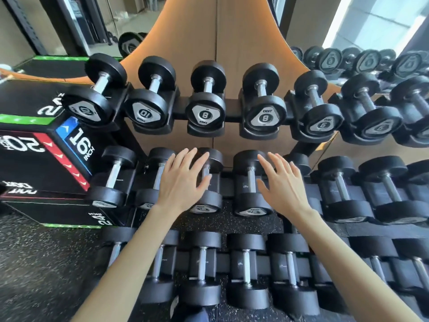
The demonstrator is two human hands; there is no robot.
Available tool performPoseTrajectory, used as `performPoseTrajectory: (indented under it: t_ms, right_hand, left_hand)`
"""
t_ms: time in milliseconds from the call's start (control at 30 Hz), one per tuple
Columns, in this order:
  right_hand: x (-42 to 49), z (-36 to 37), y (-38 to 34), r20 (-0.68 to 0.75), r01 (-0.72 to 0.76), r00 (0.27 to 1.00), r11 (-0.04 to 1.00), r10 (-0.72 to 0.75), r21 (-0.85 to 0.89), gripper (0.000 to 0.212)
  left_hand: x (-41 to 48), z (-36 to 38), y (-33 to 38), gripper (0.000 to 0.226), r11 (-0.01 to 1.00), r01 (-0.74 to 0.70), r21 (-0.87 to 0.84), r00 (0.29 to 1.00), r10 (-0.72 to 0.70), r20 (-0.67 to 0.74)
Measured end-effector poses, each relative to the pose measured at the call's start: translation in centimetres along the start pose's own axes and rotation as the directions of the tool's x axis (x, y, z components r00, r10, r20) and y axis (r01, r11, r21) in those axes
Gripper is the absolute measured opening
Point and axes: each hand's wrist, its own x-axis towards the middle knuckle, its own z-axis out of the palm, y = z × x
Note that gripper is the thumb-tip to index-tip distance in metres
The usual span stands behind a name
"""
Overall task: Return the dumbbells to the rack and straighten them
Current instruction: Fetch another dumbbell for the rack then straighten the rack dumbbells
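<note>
Left dumbbell (207,202) and right dumbbell (251,202) of the middle tier already seated in neighbouring cradles of the rack (232,112), handles running front to back, badged ends facing out; every visible cradle on all 3 tiers apparently filled, so probably down to straightening

Left hand (183,182) spread wide and relaxed over the left dumbbell's handle, gripping nothing, contact impossible to confirm; right hand (284,184) equally open, fingers fanned, just right of the right dumbbell's handle, also empty

To do this step well: lower each palm squarely onto a handle and wrap fully before shifting any weight; slide both into line with the neighbouring front heads; roll to bring each badge upright, as on the top-tier dumbbell (263,117) with its 8 the right way up; keep fingertips out of the narrow gaps between heads

Further out: plyo box (34,163) just beside the rack's left end; wooden panel (197,31) behind; speckled rubber floor (46,263) below
</note>
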Motion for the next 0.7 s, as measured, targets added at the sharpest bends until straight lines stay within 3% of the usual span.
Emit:
performPoseTrajectory:
  t_ms: [100, 267, 500, 700]
  right_hand:
    - [2.0, -0.6, -1.3, -0.037, 0.028, 0.999, 1.0, -0.028, -0.006, 0.055]
    - [4.9, 0.6, -3.6, -0.069, 0.022, 0.997, 0.999, -0.02, 0.023, 0.052]
    - [10.7, 5.1, -6.3, 0.046, -0.047, 0.998, 0.999, 0.047, 0.011, 0.053]
    - [17.5, 7.2, -7.8, 0.051, -0.038, 0.998, 0.999, 0.037, 0.026, 0.054]
  left_hand:
    - [1.0, -1.0, -1.5, 0.053, 1.0, 0.003, -0.011, 0.998, -0.003, -0.056]
    - [2.9, -0.2, -4.8, 0.056, 1.0, 0.0, -0.01, 1.0, 0.0, -0.025]
    - [8.1, 3.6, -11.8, 0.059, 0.995, -0.03, -0.092, 0.996, 0.037, 0.077]
    - [14.3, 7.1, -17.4, 0.059, 0.979, -0.079, -0.185, 0.995, 0.089, 0.047]
